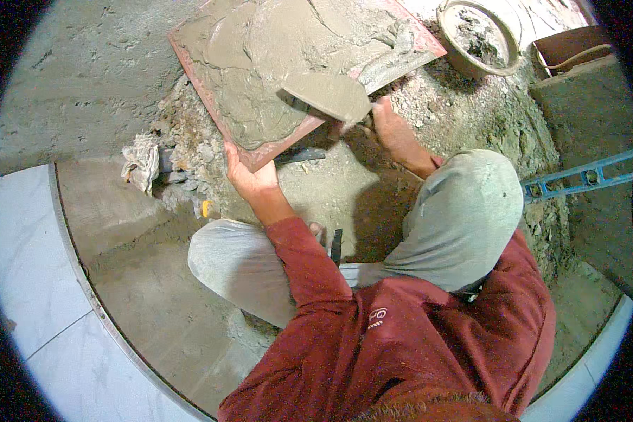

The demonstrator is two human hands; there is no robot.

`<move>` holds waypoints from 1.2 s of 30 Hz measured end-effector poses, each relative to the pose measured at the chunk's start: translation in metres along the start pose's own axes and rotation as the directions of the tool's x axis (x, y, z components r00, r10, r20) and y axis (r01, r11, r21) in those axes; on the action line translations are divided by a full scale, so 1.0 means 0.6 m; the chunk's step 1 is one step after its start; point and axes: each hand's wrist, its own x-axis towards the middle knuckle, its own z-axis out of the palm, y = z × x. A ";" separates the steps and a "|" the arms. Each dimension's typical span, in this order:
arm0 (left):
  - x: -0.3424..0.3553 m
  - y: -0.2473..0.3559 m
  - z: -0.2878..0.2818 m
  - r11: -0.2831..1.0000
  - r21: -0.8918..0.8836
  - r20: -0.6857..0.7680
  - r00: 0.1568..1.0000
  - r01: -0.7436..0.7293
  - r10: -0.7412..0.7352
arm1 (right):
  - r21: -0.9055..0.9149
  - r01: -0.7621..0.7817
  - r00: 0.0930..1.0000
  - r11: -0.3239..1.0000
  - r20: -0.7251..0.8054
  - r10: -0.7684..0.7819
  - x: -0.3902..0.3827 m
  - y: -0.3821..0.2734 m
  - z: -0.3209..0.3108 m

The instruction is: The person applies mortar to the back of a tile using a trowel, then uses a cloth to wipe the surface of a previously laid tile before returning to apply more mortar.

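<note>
Clearly my left hand (250,176) grips the red tile's (211,77) near edge, tilting it steady, while my right hand (394,130) fingers close on the trowel (330,95), spreading mortar (260,49) across it.

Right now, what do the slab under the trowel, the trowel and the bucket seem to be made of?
Slab: reddish fired clay or ceramic tile back, matte, coated in wet grey mortar. Trowel: probably metal blade, mortar-smeared. Bucket: unclear under the mortar crust.

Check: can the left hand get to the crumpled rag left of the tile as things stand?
Probably yes, once freed. The left hand grips the mortar-covered tile's near corner; the rag lies on rubble just to its left, with nothing between them.
</note>
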 end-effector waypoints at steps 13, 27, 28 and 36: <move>-0.005 0.005 0.001 0.999 0.028 0.038 0.999 0.016 -0.017 | -0.048 -0.232 0.880 0.971 0.414 0.231 -0.120 0.077 -0.067; -0.013 0.002 0.034 0.998 -0.004 -0.089 0.994 -0.057 0.057 | -0.213 -0.355 0.795 0.910 0.444 0.414 0.042 0.106 -0.484; -0.014 0.001 0.037 0.998 0.012 -0.098 0.993 -0.064 0.065 | -0.167 -0.270 0.854 0.948 0.415 0.315 0.040 0.128 -0.478; -0.020 0.006 0.042 0.998 -0.023 -0.087 0.995 -0.055 0.053 | -0.590 0.055 0.731 0.806 0.574 0.370 0.160 0.103 -0.428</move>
